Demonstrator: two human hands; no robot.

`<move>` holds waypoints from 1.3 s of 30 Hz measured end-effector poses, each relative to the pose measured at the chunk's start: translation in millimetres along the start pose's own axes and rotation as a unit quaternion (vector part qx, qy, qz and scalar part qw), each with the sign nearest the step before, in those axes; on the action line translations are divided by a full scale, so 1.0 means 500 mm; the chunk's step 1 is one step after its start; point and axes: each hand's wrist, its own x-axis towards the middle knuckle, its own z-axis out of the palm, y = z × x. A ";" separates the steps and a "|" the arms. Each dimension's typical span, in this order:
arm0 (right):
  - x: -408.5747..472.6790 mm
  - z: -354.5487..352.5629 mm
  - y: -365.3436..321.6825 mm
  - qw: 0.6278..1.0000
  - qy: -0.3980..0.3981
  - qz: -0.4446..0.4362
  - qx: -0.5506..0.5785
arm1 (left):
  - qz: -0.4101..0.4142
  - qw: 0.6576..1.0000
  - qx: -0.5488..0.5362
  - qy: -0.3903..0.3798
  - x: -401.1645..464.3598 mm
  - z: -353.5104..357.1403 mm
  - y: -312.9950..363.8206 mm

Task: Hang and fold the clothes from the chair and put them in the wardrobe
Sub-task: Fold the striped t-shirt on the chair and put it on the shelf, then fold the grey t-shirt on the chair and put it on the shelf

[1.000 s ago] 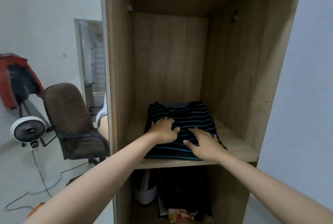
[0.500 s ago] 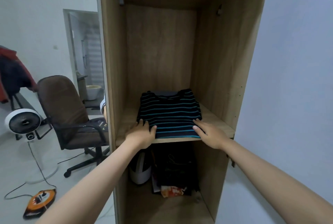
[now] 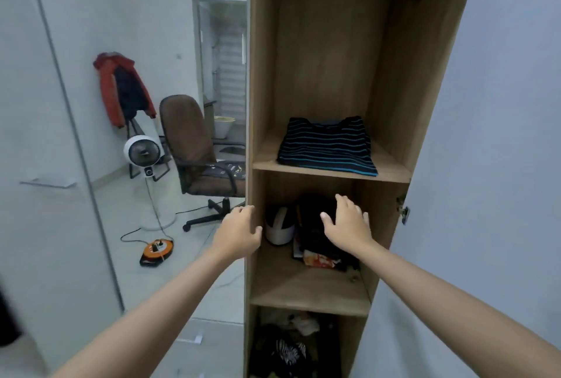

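A folded dark shirt with blue stripes (image 3: 328,146) lies flat on the upper shelf (image 3: 391,172) of the open wooden wardrobe (image 3: 261,74). My left hand (image 3: 238,232) hovers open in front of the wardrobe's left side panel, below that shelf. My right hand (image 3: 347,222) hangs open in front of the middle compartment, holding nothing. Both hands are well clear of the shirt. The brown office chair (image 3: 194,146) stands to the left, with a dark garment (image 3: 227,169) on its seat.
The middle compartment holds a white helmet (image 3: 277,225) and dark items (image 3: 315,225); more clutter fills the bottom one (image 3: 285,344). A white fan (image 3: 141,153), a red jacket (image 3: 109,95) on a rack, and an orange cable reel (image 3: 156,251) sit on the floor left. The wardrobe door (image 3: 485,165) stands open right.
Both hands let go of the striped shirt and pulled back and down from the shelf. The view has backed away from the wardrobe, showing more of the lower compartments.
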 end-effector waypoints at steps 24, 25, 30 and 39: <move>-0.872 0.301 -0.768 0.761 -0.459 -0.430 0.159 | -0.525 0.822 -0.023 0.219 -1.178 -0.389 -0.381; -0.919 0.300 -0.794 0.749 -0.467 -0.443 0.158 | -0.539 0.810 -0.027 0.229 -1.229 -0.402 -0.385; -1.168 0.281 -0.913 0.692 -0.507 -0.492 0.149 | -0.588 0.762 -0.033 0.270 -1.489 -0.463 -0.382; -1.562 0.241 -1.048 0.588 -0.558 -0.572 0.125 | -0.649 0.695 -0.028 0.310 -1.890 -0.556 -0.389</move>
